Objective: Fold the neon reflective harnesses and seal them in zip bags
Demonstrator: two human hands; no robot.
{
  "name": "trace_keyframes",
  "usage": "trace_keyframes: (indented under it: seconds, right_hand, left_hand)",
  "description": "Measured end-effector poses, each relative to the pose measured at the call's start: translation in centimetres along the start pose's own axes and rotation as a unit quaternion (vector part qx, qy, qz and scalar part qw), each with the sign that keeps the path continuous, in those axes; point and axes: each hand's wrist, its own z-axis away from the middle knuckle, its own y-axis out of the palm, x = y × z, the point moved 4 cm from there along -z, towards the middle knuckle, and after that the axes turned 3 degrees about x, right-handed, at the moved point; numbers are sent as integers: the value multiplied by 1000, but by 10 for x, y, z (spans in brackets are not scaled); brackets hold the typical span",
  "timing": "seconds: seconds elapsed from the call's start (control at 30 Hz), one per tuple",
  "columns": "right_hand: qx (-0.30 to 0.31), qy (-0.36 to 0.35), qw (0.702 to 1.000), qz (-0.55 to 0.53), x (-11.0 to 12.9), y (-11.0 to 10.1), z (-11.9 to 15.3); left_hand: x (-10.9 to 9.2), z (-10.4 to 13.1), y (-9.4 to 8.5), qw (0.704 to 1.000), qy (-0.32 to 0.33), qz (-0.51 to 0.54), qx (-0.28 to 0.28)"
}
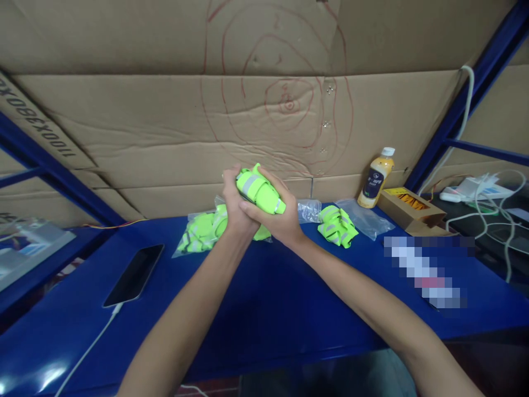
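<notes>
Both my hands are wrapped round a rolled-up neon yellow-green reflective vest [264, 193] with silver-grey strips, raised above the blue table. My left hand [235, 201] presses it from the left, fingers closed. From the right and below, my right hand [285, 212] grips it, its thumb crossing toward my left hand. Behind my wrists lie clear plastic bags [200, 231] with more neon folded items inside, partly hidden by my arms. To the right of my hands another bundled neon reflective vest [336, 226] lies loose on the table, beside a clear plastic bag [366, 218].
A phone [135, 274] on a charging cable lies at the left. Toward the back right stand a bottle with yellow contents [375, 179] and an open cardboard box [411, 209]. Power strips and cables [475, 190] are at the far right. Cardboard sheets [144, 110] wall the back.
</notes>
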Motion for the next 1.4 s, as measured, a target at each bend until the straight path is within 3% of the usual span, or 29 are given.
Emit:
trace_keyframes:
  seconds: [0.07, 0.17, 0.27, 0.4, 0.53, 0.63, 0.73, 0.8, 0.93, 1.07, 1.2, 1.27, 1.3, 1.4]
  right_hand:
    - [-1, 10, 1000, -13, -2, 0, 0]
    - [8, 50, 998, -30, -8, -1, -1]
    - [62, 108, 989, -85, -15, -4, -7]
    - [103, 170, 967, -160, -19, -15, -20]
    - [80, 170, 971, -148, -20, -23, -25]
    - [110, 181, 967, -143, -23, -23, -25]
    - [176, 157, 958, -162, -22, -23, -28]
    - [188, 130, 962, -151, -20, -29, -32]
    - [151, 125, 975, -103, -20, -41, -39]
    - [113, 220, 948, -201, -22, -52, -41]
    - [37, 256, 938, -231, -21, -85, -55]
    - [1, 239, 949, -205, -19, -111, -65]
    - [-14, 228, 955, -190, -17, -125, -70]
    - [-38, 202, 967, -151, -14, -161, -78]
  left_hand:
    - [2, 0, -2, 1000, -20, -13, -3]
    - [2, -1, -2, 999, 15, -15, -24]
    - [1, 1, 3, 998, 59, -11, -34]
    - [6, 6, 10, 997, 51, -19, -48]
    - [13, 10, 14, 997, 43, -14, -63]
    - [12, 12, 12, 994, 48, -2, -98]
    - [10, 10, 14, 998, 38, -4, -48]
    - [9, 8, 17, 1000, 28, -11, 3]
    - [6, 11, 24, 998, 12, -31, 47]
    - [-1, 20, 40, 990, -28, -44, 133]
    - [6, 10, 27, 981, -14, -115, 157]
    - [18, -1, 12, 945, 52, -274, 169]
    - [28, -5, 6, 894, 100, -393, 189]
    - [76, -7, 3, 623, 165, -685, 339]
